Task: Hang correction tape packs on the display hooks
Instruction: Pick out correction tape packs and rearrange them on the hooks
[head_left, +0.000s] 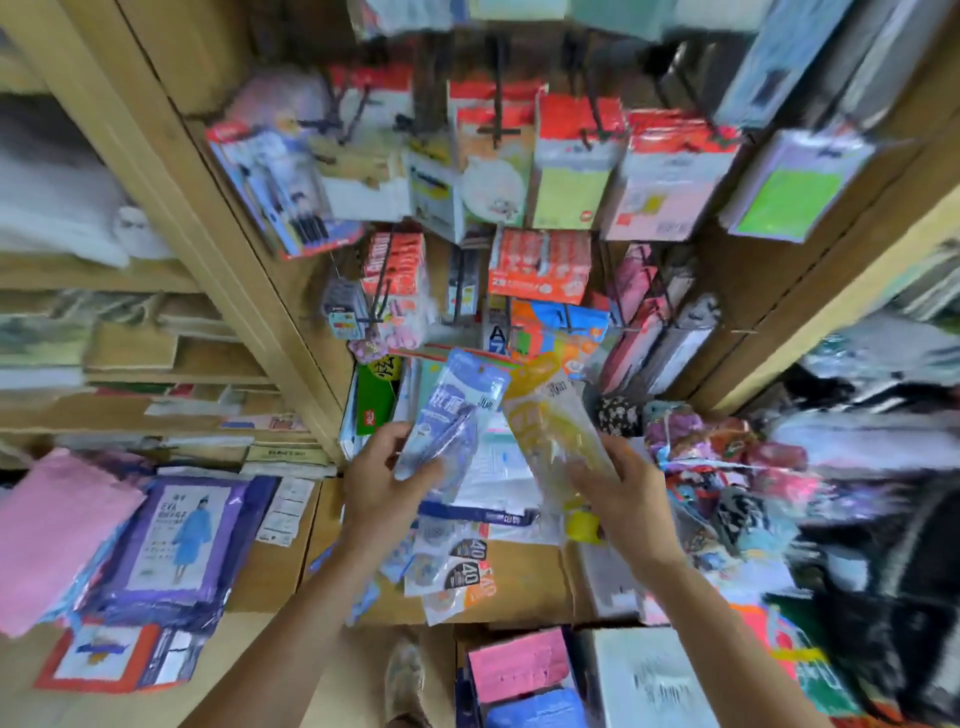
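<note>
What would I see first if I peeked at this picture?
First you would see two hands in the middle: the left hand grips a blue pack and the right hand grips a yellow pack, both tilted up toward the display. Above them, red-topped packets hang in a row on dark hooks. A pink sheet lies at the far left.
</note>
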